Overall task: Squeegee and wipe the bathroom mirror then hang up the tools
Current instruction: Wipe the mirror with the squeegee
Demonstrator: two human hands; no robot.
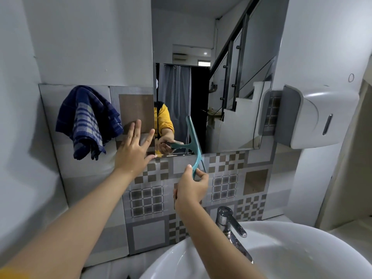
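Observation:
A teal squeegee [194, 141] lies against the lower part of the wall mirror [231, 57], its blade running up the glass and its lower end over the tiles beneath. My right hand [190, 190] grips its lower end just below the mirror's bottom edge. My left hand [133, 149] is spread flat on the tiled wall beside the mirror's lower left corner, holding nothing. A dark blue checked cloth [88, 121] hangs on the wall to the left of that hand. The mirror reflects a yellow sleeve and the squeegee handle.
A white washbasin [291, 248] with a chrome tap [231, 224] sits below my right arm. A white wall dispenser [316, 115] is mounted right of the mirror. Patterned grey tiles [225, 184] cover the wall under the mirror.

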